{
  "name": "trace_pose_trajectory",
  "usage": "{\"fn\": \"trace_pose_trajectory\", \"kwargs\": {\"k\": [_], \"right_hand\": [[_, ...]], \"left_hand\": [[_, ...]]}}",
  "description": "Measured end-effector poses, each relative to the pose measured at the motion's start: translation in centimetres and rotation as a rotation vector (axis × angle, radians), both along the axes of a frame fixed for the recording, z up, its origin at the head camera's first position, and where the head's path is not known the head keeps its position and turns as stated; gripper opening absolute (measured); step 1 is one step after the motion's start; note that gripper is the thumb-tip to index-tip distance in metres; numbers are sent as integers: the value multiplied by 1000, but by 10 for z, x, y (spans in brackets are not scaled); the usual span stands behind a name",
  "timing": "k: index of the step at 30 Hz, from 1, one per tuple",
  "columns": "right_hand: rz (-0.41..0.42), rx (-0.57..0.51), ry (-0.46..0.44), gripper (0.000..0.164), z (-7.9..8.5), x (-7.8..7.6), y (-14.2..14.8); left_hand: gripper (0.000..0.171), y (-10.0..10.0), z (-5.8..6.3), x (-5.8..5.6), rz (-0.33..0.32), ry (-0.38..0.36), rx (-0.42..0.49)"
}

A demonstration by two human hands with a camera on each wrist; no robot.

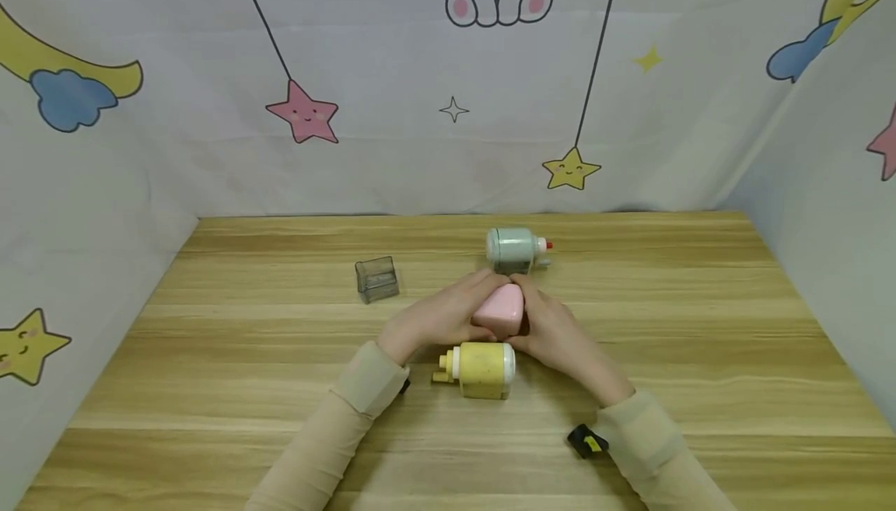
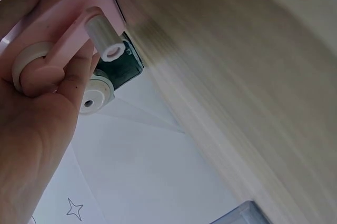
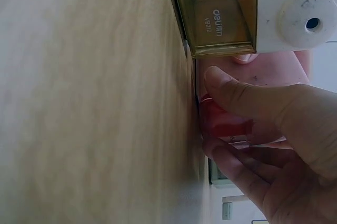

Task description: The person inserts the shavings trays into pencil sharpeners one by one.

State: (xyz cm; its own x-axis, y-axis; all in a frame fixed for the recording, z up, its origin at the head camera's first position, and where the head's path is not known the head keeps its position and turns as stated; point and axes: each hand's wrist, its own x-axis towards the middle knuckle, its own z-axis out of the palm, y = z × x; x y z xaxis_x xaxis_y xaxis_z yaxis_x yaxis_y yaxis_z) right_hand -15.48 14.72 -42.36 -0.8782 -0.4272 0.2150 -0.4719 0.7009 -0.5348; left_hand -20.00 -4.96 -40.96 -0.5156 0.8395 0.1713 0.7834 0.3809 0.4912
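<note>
A pink crank pencil sharpener (image 1: 501,310) stands on the table between both hands. My left hand (image 1: 448,313) grips it on the crank side; in the left wrist view, the pink crank handle (image 2: 105,37) sticks out past the palm. At the opposite end, my right hand (image 1: 563,336) has thumb and fingers on either side of the red see-through shavings drawer (image 3: 226,121). Closer to me sits a yellow pencil sharpener (image 1: 483,369), its crank pointing left. Behind the hands, a mint-green pencil sharpener (image 1: 514,246) points its crank right.
A loose grey see-through shavings drawer (image 1: 378,281) lies at the back left of the wooden table (image 1: 245,386). A printed cloth (image 1: 392,161) closes off the back and both sides. A black strap piece (image 1: 586,441) hangs by the right cuff.
</note>
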Motion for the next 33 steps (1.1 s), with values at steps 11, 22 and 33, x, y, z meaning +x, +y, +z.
{"fn": "trace_pose_trajectory", "kwargs": {"k": [11, 22, 33], "right_hand": [[-8, -9, -24, 88, 1, -2, -3], [-14, -28, -20, 82, 0, 1, -6], [-9, -29, -5, 68, -3, 3, -5]], "left_hand": [[69, 0, 4, 1, -3, 8, 8], [67, -1, -3, -1, 17, -178, 99], [50, -13, 14, 4, 96, -114, 72]]}}
